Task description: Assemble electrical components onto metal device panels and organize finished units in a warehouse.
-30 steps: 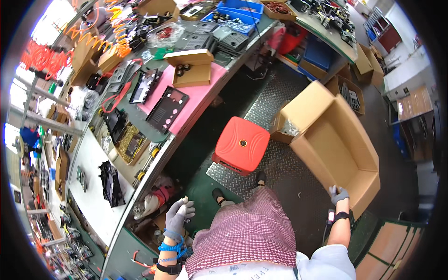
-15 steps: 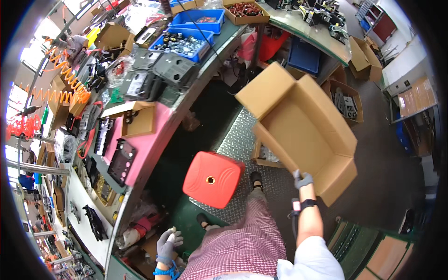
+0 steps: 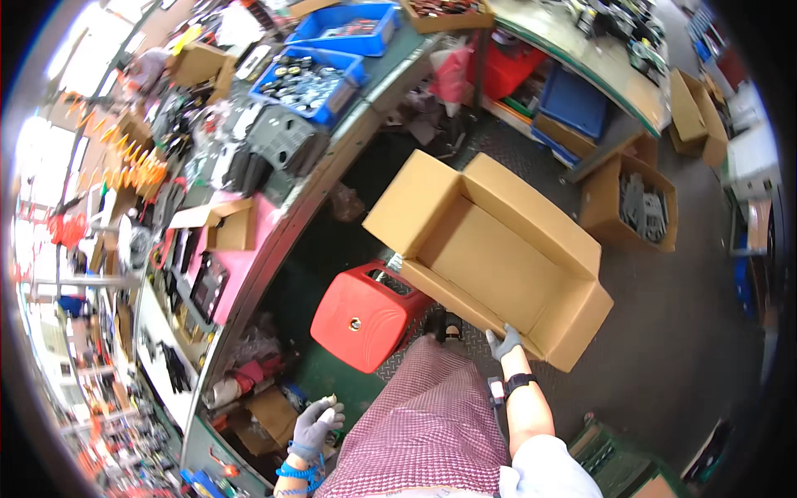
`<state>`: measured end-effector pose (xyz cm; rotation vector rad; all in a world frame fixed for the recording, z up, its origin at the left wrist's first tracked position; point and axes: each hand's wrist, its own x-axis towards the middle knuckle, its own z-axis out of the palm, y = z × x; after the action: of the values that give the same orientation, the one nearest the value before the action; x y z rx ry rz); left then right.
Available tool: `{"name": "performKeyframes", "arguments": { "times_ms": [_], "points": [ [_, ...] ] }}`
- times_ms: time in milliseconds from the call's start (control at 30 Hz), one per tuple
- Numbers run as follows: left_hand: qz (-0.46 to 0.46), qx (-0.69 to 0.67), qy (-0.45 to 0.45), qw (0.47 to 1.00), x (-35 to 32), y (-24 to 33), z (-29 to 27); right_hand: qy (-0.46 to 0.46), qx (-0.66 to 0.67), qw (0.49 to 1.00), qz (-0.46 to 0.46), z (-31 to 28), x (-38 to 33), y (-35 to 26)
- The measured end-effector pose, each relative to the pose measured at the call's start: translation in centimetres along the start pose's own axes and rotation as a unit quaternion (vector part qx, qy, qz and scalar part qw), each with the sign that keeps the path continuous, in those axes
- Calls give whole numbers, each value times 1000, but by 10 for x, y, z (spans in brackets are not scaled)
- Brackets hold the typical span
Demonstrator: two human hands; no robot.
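Note:
A large open cardboard box (image 3: 498, 249) hangs tilted in front of me, its flaps spread and its inside bare. My right hand (image 3: 504, 341), in a grey glove, is closed on the box's near edge, thumb over the rim. Low at the left, my left hand (image 3: 315, 425) is in a grey glove with pale fingertips. Its fingers are loosely bent and a little apart, and I see nothing in them. A red plastic stool (image 3: 357, 319) stands left of the box, whose corner covers part of it.
A long workbench (image 3: 332, 158) runs along the left, bearing blue bins (image 3: 353, 79) of parts and grey plastic housings (image 3: 286, 141). A cardboard box of grey parts (image 3: 643, 207) stands on the floor at the right. Under the far table (image 3: 573, 50) is a blue crate (image 3: 573, 104).
The box has shifted left and turned, now overlapping the stool's side. My right hand moved left with it. The view has swung, and my left hand has come slightly right.

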<state>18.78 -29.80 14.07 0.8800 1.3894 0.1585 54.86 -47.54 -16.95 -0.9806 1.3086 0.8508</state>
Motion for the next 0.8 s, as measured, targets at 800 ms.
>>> {"name": "performKeyframes", "arguments": {
  "times_ms": [800],
  "points": [
    [284, 31, -7, 958, 10, 163, -56, -164, -715, 633, -248, -3, -42, -18]
  ]
}}
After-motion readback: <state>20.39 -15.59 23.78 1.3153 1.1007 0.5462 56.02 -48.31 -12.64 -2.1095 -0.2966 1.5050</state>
